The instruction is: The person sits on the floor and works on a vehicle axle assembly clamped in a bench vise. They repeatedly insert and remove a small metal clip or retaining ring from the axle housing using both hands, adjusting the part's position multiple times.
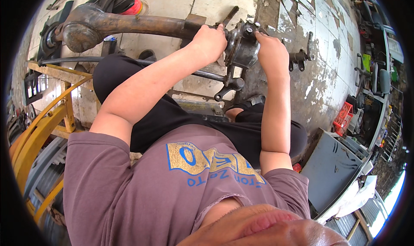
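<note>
A rusty vehicle axle (146,25) lies crosswise in front of me, its round differential housing (82,34) at the left. A dark, greasy steering knuckle (243,52) with bolt heads on top sits at its right end. My left hand (210,43) is closed on the knuckle's left side, by the axle tube. Opposite it, my right hand (272,52) grips the knuckle's right side. The fingertips of both hands are partly hidden. Nearer to me, a long steering rod (207,75) runs along the axle to a joint below the knuckle. A stub with a bracket (299,58) projects at the right.
Yellow metal framing (41,134) stands close on my left. At the right are a grey metal cabinet (330,170), a red plastic crate (343,119) and a cluttered bench (377,125). Worn, broken tiles (319,26) cover the floor. Something red (133,8) lies behind the axle.
</note>
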Tool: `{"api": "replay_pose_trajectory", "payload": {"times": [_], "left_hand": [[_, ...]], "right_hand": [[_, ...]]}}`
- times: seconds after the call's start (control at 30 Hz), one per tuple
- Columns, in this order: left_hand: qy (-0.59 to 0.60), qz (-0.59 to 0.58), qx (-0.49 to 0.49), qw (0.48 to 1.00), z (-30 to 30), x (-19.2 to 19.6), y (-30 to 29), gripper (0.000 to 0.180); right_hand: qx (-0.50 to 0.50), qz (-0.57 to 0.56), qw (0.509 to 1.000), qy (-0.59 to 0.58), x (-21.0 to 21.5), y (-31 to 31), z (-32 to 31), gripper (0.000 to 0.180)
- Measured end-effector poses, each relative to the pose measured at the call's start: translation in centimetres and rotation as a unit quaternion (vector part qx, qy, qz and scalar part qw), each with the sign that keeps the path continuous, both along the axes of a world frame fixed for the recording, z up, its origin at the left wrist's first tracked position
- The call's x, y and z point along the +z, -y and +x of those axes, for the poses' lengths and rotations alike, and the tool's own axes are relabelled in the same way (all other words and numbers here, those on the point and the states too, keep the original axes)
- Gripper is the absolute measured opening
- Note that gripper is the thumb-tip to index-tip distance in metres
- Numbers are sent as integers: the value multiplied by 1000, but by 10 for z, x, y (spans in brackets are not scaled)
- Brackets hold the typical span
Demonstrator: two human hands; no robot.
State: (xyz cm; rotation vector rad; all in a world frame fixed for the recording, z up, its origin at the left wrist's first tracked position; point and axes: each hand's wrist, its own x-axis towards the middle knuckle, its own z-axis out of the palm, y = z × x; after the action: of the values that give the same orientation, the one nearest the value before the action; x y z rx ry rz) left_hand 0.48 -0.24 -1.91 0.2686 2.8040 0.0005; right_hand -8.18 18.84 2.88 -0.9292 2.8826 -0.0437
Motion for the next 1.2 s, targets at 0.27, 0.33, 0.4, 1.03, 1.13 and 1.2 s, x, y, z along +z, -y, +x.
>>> {"api": "replay_pose_trajectory", "payload": {"times": [0.27, 0.33, 0.4, 1.03, 1.13, 1.2], "left_hand": [[4, -1, 1, 1000, 0, -2, -1, 71], [12, 3, 7, 1000, 0, 2, 1, 71], [13, 4, 6, 1000, -1, 2, -1, 72], [13, -2, -1, 1000, 0, -1, -1, 73], [-3, 8, 6, 1000, 1, -4, 0, 74], [1, 7, 3, 1000, 0, -7, 0, 73]], "right_hand": [[-12, -12, 1000, -17, -17, -2, -1, 45], [-10, -31, 998, -45, -16, 3, 0, 49], [-10, -11, 1000, 6, -1, -2, -3, 47], [-18, -9, 1000, 20, -1, -4, -2, 49], [-11, -82, 996, -36, -16, 0, -2, 50], [-17, -6, 1000, 26, 5, -3, -5, 50]]}}
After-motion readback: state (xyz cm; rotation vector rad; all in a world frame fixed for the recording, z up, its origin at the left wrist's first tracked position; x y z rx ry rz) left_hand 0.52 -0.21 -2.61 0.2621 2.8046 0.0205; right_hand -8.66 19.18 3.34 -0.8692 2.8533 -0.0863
